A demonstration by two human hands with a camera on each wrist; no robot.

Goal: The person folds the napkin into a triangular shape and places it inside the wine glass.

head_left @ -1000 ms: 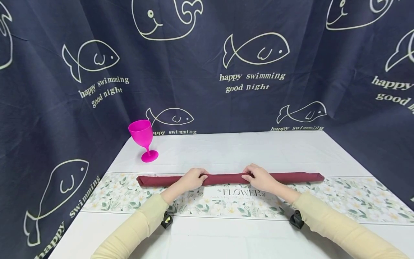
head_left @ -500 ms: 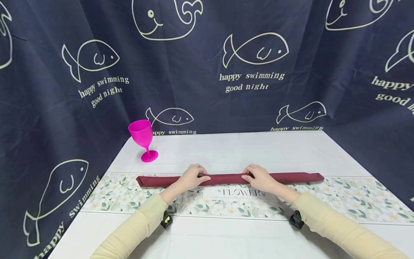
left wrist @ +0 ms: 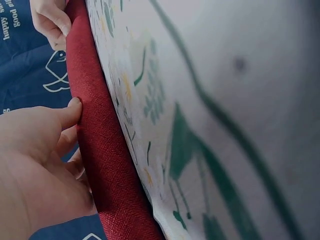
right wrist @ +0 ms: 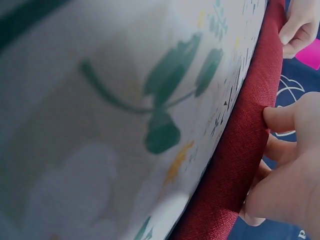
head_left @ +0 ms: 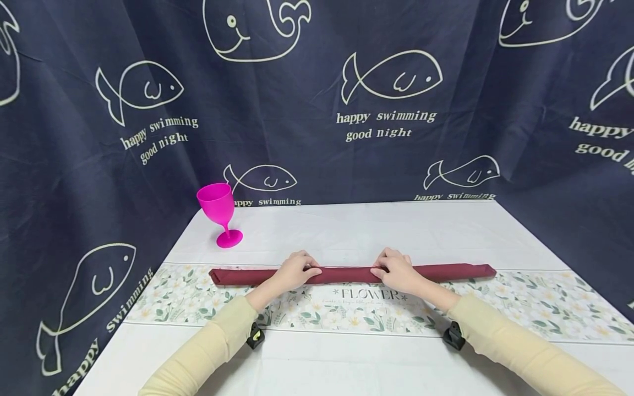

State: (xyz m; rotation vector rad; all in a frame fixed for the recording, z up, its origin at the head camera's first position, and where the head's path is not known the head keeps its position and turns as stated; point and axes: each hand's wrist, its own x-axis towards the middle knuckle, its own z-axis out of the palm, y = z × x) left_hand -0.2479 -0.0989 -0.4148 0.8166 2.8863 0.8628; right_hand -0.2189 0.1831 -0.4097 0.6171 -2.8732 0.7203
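A long roll of dark red cloth (head_left: 346,274) lies crosswise on the table in the head view, its two ends folded to a point. My left hand (head_left: 293,271) pinches it left of the middle, thumb on the near side and fingers over the far side. Right of the middle, my right hand (head_left: 400,273) grips the same roll in a matching way. The left wrist view shows the thumb of the left hand (left wrist: 35,165) pressed against the red fabric. In the right wrist view, the thumb of the right hand (right wrist: 295,165) touches the roll; some fingertips are hidden behind it.
A bright pink goblet (head_left: 218,206) stands upright at the back left of the white table (head_left: 356,231). Beneath the roll runs a floral printed band (head_left: 346,319) lettered "FLOWER". A dark blue curtain (head_left: 317,143) with fish drawings hangs behind and on both sides.
Over the last second the left hand's fingers have shifted slightly forward on the roll. The right hand's fingers have lifted a little. The cloth roll and goblet stay where they were.
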